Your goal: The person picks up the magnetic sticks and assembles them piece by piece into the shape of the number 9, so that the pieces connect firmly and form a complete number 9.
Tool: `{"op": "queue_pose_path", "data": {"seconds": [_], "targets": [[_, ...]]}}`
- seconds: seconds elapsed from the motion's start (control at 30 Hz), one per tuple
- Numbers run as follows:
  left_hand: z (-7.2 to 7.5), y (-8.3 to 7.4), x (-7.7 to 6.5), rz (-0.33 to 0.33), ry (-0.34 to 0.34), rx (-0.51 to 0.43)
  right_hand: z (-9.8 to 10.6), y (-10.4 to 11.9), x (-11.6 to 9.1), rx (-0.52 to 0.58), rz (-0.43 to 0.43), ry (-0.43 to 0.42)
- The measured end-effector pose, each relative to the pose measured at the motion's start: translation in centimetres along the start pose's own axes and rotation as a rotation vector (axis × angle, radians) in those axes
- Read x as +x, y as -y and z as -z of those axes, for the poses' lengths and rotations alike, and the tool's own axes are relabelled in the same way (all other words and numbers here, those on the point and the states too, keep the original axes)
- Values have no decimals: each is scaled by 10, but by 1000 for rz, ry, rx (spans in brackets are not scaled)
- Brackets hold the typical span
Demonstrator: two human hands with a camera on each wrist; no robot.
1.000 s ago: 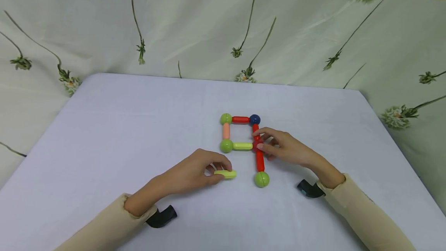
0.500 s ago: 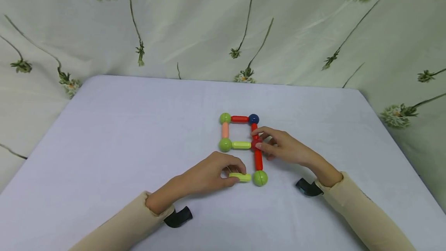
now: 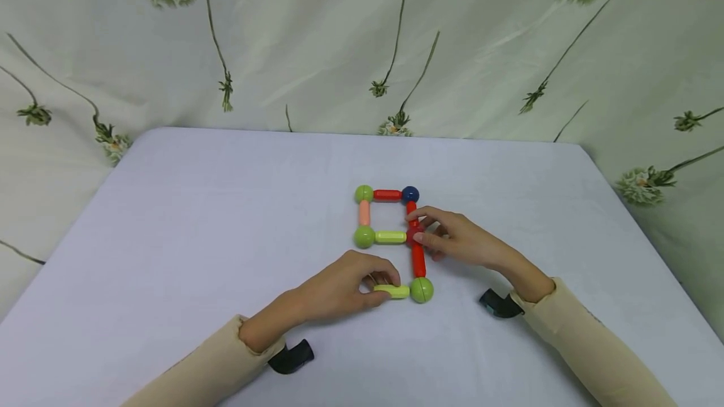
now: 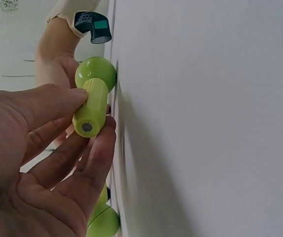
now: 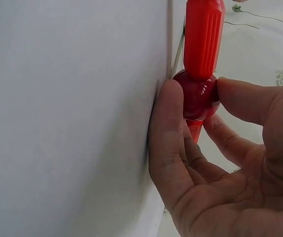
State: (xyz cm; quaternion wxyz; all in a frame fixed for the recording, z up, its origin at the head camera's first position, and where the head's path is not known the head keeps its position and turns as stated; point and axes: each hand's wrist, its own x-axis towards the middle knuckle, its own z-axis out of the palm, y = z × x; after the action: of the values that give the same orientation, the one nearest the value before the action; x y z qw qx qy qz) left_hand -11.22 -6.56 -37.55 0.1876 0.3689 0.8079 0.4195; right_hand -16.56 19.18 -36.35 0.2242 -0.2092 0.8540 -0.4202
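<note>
My left hand (image 3: 347, 284) pinches a yellow-green magnetic rod (image 3: 394, 292) between thumb and fingers. The far end of that rod meets the near green ball (image 3: 421, 290), as the left wrist view also shows. With thumb and fingers, my right hand (image 3: 464, 238) holds a dark red ball (image 5: 198, 94) where rods join. From it a red rod (image 3: 418, 260) runs down to the near green ball. Another red rod, partly behind my right fingers, leads up to a blue ball (image 3: 410, 194).
A square of rods lies flat on the white-covered table (image 3: 226, 206). Its left side is a salmon-pink rod (image 3: 364, 213) between two green balls. A red rod (image 3: 387, 195) forms the top, a second yellow-green rod (image 3: 390, 237) the bottom. Flower-patterned cloth (image 3: 481, 68) hangs behind.
My left hand has moved right, bringing the yellow-green rod up against the near green ball. My right hand has stayed on the red ball.
</note>
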Motion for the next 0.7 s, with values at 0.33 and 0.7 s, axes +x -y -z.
{"op": "queue_pose_path", "data": {"seconds": [0.33,0.7], "targets": [[-3,0,1,9,-8,-13,-1,1,1,8,-20,-1],[-3,-2,0,8,-9,14,0,1,1,2,-12,0]]}}
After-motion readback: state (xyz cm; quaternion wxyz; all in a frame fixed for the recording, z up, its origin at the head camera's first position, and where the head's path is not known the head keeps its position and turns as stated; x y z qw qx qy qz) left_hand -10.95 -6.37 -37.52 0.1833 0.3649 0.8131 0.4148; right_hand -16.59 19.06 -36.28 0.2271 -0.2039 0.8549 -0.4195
